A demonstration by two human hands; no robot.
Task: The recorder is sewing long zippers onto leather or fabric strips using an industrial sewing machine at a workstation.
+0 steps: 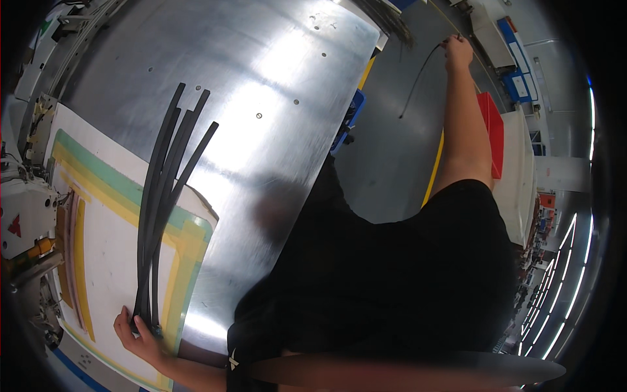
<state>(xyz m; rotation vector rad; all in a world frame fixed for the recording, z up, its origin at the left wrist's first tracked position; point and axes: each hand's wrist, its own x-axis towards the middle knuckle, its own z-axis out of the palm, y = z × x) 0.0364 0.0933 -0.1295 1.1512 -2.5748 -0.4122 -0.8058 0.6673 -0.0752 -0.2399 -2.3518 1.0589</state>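
Note:
Several long, flat black strips [175, 150] lie in a loose bundle, fanned out at the far end, across the metal table and a taped white board [114, 245]. At their near ends is my left hand [140, 343], its thumb and fingers closed around at least one strip. My right arm reaches far out to the right, away from the table. In its raised right hand [459, 51] I pinch one end of a thin, dark strip [418, 78], which hangs in a curve over the floor.
White machine parts [26, 215] stand along the left edge. A blue bin [349, 121] sits beside the table's right edge. Beyond my right arm are a red container [493, 134] and a pale table or cart [516, 196]. More thin strips [388, 19] lie at the table's far corner.

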